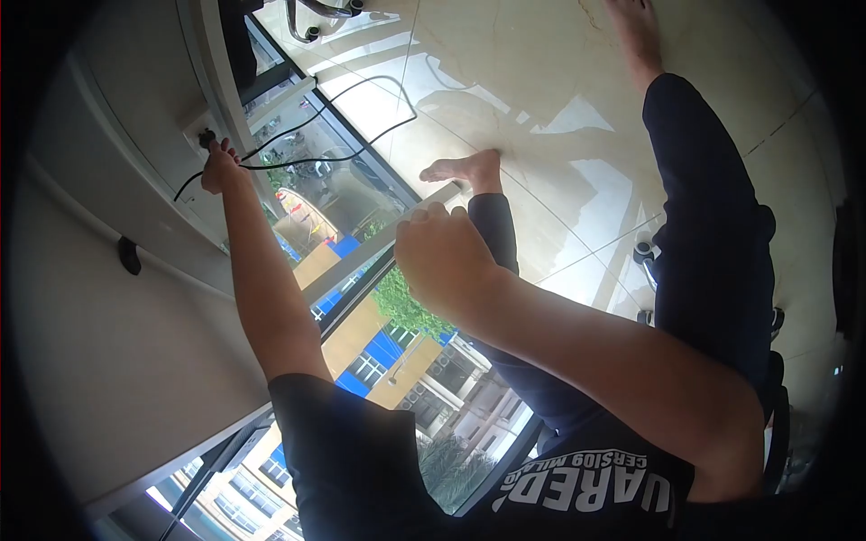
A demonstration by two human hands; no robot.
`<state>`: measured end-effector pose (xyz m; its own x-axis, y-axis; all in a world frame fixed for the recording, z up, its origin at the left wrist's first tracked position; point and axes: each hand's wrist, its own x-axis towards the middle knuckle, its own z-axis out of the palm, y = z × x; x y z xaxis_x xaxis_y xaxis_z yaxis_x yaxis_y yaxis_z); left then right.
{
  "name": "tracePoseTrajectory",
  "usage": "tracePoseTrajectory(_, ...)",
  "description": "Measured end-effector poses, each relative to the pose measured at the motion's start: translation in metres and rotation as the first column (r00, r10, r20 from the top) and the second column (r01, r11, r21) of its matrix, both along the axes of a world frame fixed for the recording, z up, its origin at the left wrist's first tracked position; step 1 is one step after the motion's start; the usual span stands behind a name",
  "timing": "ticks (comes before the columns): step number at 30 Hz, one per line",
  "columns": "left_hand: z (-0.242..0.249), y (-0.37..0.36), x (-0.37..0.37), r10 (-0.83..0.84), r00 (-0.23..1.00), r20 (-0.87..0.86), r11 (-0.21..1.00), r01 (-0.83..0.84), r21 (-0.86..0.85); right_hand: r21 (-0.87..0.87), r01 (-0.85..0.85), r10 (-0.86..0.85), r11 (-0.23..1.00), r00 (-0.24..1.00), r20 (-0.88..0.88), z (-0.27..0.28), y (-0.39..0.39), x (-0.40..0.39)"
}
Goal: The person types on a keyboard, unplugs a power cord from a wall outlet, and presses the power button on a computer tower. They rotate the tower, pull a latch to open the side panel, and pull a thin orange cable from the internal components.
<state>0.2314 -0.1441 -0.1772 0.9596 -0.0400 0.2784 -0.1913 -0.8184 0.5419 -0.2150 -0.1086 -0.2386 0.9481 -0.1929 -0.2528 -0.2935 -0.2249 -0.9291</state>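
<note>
My left hand (222,168) reaches to the wall at the left, its fingers closed on a black plug (207,138) at a white wall socket (195,127). A thin black cable (307,165) runs by this hand and loops out in front of the window. My right hand (444,254) is closed around a pale bar (352,268) that crosses in front of the window glass. Its fingertips are mostly hidden from me.
Shiny floor tiles (550,81) spread at the upper right, where my bare feet rest. Chair legs with casters (313,34) stand at the top, and another caster (642,250) is beside my leg. A white panel (126,343) fills the lower left.
</note>
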Motion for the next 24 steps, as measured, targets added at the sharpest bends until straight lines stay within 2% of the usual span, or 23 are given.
tracePoseTrajectory(3,-0.006,0.0,-0.007,0.018,0.998,0.054,1.0,-0.019,0.009,0.001,-0.012,0.012,1.0,1.0,0.005,0.0,-0.001,0.0)
tracePoseTrajectory(9,-0.004,-0.004,-0.011,-0.057,0.992,0.111,0.991,0.042,0.129,0.015,0.01,-0.01,1.0,1.0,0.002,0.004,0.004,0.005)
tracePoseTrajectory(12,-0.002,-0.008,-0.002,0.005,0.997,0.081,0.999,-0.009,0.045,0.008,0.002,-0.002,1.0,1.0,0.017,0.004,0.002,0.005)
tracePoseTrajectory(16,-0.008,-0.01,0.023,-0.007,1.0,0.018,0.993,0.009,-0.115,0.023,0.091,-0.092,0.996,0.996,0.02,0.003,0.009,0.004)
tracePoseTrajectory(19,-0.011,-0.005,0.019,-0.007,1.0,0.005,0.972,0.008,-0.234,0.076,0.062,-0.064,0.995,0.998,0.022,-0.001,0.005,0.004)
tracePoseTrajectory(24,-0.015,-0.007,0.001,0.042,0.993,0.114,0.999,-0.038,-0.038,0.037,0.058,-0.058,0.998,0.998,-0.002,0.002,0.011,0.007)
